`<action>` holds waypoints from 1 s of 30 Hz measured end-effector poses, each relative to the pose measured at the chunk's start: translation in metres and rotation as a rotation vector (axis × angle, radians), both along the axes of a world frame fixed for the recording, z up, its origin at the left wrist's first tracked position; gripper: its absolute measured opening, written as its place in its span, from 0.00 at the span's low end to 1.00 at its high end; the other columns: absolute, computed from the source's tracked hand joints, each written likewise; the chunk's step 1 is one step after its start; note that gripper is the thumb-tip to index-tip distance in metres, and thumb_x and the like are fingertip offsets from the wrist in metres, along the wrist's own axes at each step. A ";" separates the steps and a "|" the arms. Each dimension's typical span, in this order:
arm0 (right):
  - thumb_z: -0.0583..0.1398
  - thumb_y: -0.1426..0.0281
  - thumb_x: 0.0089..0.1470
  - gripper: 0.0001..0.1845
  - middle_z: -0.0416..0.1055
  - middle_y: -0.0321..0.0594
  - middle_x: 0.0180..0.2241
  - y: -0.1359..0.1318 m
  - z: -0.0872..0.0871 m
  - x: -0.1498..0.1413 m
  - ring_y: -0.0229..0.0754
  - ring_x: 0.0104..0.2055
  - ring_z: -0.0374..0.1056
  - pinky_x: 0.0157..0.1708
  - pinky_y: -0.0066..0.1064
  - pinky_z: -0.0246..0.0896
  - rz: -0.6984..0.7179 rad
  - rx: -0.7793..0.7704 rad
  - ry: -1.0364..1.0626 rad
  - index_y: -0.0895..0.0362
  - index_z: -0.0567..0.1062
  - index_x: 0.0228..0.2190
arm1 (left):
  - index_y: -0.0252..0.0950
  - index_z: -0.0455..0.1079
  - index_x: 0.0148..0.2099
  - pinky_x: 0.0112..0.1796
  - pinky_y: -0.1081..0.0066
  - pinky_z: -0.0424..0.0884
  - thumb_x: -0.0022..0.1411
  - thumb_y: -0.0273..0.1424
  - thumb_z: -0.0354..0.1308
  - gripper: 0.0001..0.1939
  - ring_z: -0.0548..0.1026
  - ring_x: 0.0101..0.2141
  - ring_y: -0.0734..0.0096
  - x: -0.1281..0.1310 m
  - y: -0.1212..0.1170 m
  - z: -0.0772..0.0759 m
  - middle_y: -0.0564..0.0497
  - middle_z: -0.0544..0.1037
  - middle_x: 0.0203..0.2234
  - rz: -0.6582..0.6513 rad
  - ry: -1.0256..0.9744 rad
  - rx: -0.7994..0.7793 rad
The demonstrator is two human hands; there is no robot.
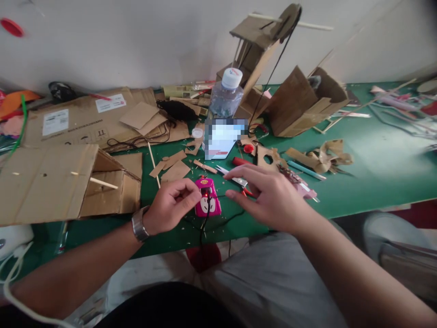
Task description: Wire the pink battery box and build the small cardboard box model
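Observation:
My left hand (174, 205), with a metal-banded watch (139, 225) on its wrist, is at the left edge of a pink power strip (207, 196). Its thumb and curled fingers are pressed together; whatever may be between them is hidden. A black cable is plugged into the strip, where a red light glows. Right of the strip, my right hand (268, 193) hovers with thumb and forefinger apart and nothing visible between them. Partly behind its fingers lie scissors (235, 176) with red handles. A lit phone (221, 140) leans against a clear plastic bottle (223, 100).
At left stands an open cardboard box (48, 182), a thin stick poking from it. Flat cardboard (82, 123) lies behind. A cardboard structure with a wheel (287, 22) rises at the back, beside another cardboard box (290, 105). Scraps and a blue pen (306, 170) litter the green table (375, 168).

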State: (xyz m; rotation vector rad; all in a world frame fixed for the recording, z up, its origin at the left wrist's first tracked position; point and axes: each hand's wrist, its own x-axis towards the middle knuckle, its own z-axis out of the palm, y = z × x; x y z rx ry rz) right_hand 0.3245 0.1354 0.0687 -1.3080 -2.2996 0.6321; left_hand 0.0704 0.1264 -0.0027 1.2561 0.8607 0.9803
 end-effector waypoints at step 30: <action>0.65 0.73 0.65 0.06 0.79 0.35 0.30 -0.015 -0.021 -0.035 0.33 0.27 0.70 0.28 0.23 0.62 0.102 0.080 0.243 0.58 0.82 0.43 | 0.36 0.75 0.37 0.21 0.79 0.61 0.67 0.33 0.65 0.07 0.64 0.21 0.79 0.001 -0.004 -0.001 0.56 0.71 0.22 0.035 0.101 0.132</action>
